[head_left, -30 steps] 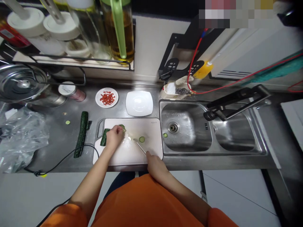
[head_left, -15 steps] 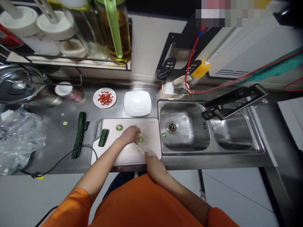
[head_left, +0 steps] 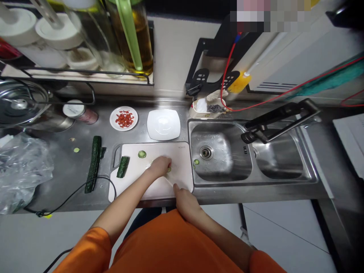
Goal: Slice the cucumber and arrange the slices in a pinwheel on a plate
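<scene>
Green slice (head_left: 169,170) now mostly hidden by left hand (head_left: 160,166) (can't tell if fingers pinch).

Near the frame's centre, the left hand (head_left: 160,167) seemed to pinch a cucumber slice (head_left: 169,170) on the cutting board (head_left: 182,157); lower, the right hand (head_left: 186,201) gripped a knife (head_left: 169,181); a sink (head_left: 254,163) lay right.

1. One left hand (head_left: 160,165), one right hand (head_left: 185,199).
2. One knife (head_left: 169,181).
3. One cutting board (head_left: 182,159).
4. On the board — one cucumber chunk (head_left: 123,167), two cucumber slices (head_left: 142,154).
5. At least one long cucumber (head_left: 93,163).
6. One round plate (head_left: 113,120) — one square plate (head_left: 163,125).
7. One larger sink basin (head_left: 227,163), one smaller sink basin (head_left: 280,161).
</scene>
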`<state>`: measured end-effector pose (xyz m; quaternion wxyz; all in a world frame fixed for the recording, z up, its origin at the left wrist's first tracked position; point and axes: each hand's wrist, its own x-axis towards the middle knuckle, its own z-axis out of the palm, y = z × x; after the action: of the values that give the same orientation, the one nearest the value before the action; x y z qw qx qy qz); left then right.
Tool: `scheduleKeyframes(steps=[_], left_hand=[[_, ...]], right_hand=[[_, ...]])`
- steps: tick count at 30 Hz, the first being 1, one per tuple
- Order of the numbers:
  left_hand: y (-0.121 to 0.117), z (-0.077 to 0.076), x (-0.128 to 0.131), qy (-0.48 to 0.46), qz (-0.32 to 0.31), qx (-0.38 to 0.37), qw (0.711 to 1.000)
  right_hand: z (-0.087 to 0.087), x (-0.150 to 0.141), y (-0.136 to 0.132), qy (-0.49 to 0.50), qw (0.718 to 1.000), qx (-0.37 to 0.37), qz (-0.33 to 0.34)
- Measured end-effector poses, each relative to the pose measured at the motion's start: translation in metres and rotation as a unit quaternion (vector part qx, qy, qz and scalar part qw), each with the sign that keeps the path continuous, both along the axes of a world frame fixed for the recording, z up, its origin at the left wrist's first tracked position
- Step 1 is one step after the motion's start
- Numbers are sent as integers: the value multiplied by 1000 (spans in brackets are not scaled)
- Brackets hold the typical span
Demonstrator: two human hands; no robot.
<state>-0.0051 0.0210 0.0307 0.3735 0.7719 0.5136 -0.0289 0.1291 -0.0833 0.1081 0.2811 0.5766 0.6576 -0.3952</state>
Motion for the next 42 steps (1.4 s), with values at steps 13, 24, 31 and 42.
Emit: scheduleKeyframes(steps=[13,24,31,42], left_hand=[[-6,-6,-72,-133,112,-15,985],[-62,-31,-77,-113,192,160,962],[-71,-52,-72,-105,231,226,941],[-60,-42,-72,-119,207,188,953]], right_hand=[[-10,12,6,-4,1000,15,-12],[-13,6,7,0,1000,28,-14],[-12,-9,7,24,999,44,-1],[-11,-5,7,12,999,34,-16]])
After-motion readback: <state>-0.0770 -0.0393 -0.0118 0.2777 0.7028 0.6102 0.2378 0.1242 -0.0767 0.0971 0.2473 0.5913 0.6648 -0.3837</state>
